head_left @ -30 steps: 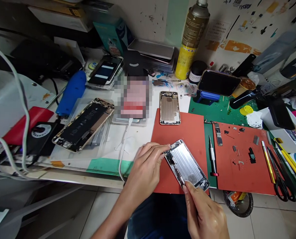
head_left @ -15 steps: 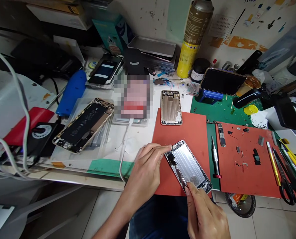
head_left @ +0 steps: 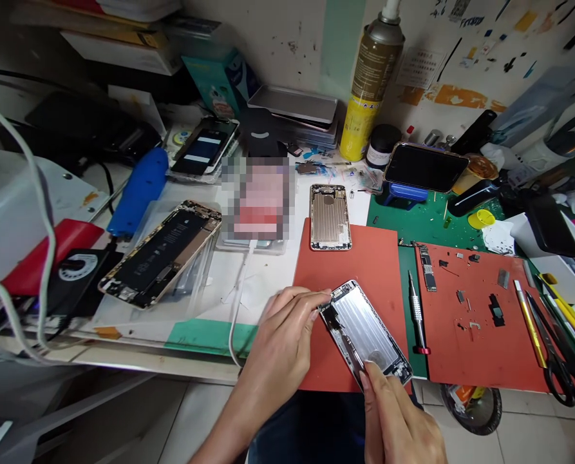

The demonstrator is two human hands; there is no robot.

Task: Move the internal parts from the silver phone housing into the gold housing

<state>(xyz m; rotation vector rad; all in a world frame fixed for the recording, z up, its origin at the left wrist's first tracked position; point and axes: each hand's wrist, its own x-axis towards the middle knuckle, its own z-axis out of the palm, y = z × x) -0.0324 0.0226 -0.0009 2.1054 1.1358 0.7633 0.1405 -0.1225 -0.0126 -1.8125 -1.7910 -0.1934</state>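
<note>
A silver phone housing [head_left: 371, 319] lies tilted over the front of a red mat [head_left: 301, 367]. My left hand [head_left: 284, 335] pinches the housing's upper left corner with its fingertips. My right hand [head_left: 398, 412] is closed on metal tweezers [head_left: 351, 348], whose tips rest inside the housing near its left edge, beside a dark part. A gold phone housing [head_left: 330, 218] lies at the back of the mat.
Right, a second red mat [head_left: 480, 348] bears small parts, with a screwdriver [head_left: 416, 312] beside it and scissors [head_left: 557, 374] at its edge. Left lie an opened phone [head_left: 161, 254] and a white cable [head_left: 237, 303]. A spray can [head_left: 371, 90] stands behind.
The camera view has shifted slightly, so the table things appear a little lower. Both hands keep their hold on the housing and tweezers.
</note>
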